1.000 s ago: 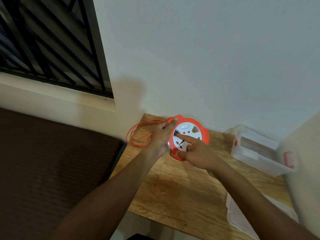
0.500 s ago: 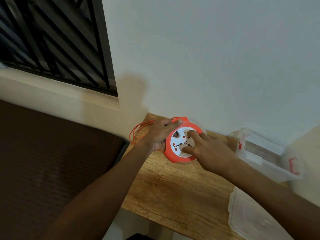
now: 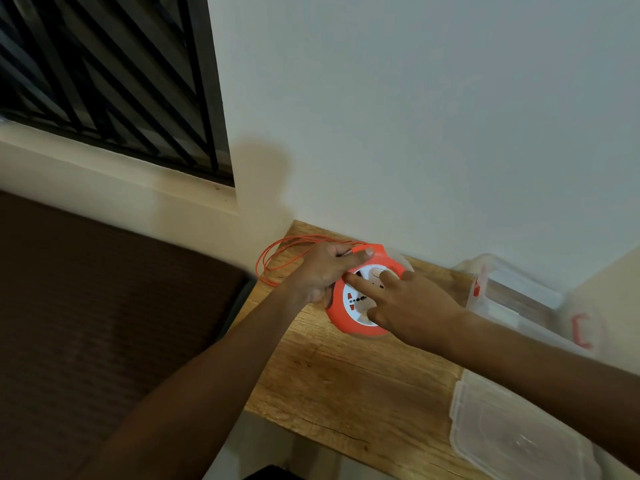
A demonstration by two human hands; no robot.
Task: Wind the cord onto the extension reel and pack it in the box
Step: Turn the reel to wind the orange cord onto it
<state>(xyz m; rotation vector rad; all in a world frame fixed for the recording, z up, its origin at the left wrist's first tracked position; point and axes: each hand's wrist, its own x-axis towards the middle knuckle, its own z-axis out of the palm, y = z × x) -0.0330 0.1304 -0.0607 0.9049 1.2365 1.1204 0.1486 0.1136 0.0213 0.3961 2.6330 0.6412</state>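
A round orange extension reel [image 3: 341, 318] with a white socket face lies on the wooden table [image 3: 346, 382] near the wall. My left hand [image 3: 320, 271] grips its upper left rim, thumb on the orange edge, with the orange cord [image 3: 277, 252] running under the fingers. Loose loops of that cord hang past the table's left corner. My right hand [image 3: 405, 306] rests on the white face, index finger stretched across it and fingertips pressed into the face. A clear plastic box [image 3: 512, 303] with red latches stands to the right of the reel.
A clear plastic lid [image 3: 512, 434] lies at the table's front right, partly under my right forearm. The white wall runs right behind the table. A barred window sits up left, with a dark brown surface below it, left of the table.
My right hand has turned on the reel's white face, the index finger now pointing left across it. The left hand keeps its grip on the rim and cord. The camera has shifted slightly.
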